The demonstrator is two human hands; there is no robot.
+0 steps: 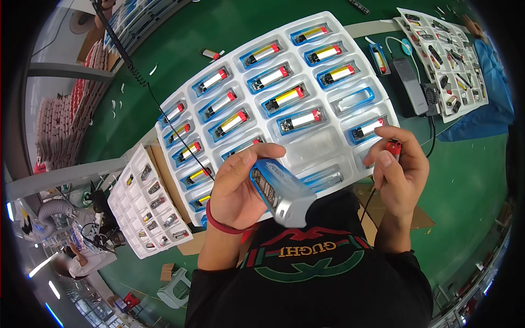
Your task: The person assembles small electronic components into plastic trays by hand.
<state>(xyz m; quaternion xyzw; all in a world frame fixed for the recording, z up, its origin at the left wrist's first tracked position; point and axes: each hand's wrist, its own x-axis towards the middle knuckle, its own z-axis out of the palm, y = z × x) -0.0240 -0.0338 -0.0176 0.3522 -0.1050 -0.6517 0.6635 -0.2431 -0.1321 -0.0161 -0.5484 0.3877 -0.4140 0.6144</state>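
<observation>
My left hand (235,188), fingers wrapped round it, holds a blue and clear plastic casing (281,194) tilted over the near edge of a white compartment tray (309,147). My right hand (402,175) pinches a small red part with a dark top (393,146) at the tray's right edge; the fingers hide the rest of it. Most compartments hold blue casings with a battery cell (284,98), white or yellow with red ends. One blue casing (354,100) at the right shows no cell inside. Another casing (322,179) lies in the near row.
Beyond the tray's right corner stand a dark grey box-shaped device (409,87) with a cable and a loose blue casing (378,59). Trays of small parts lie at far right (445,60) and lower left (143,205). A coiled black cord (117,44) crosses the left side.
</observation>
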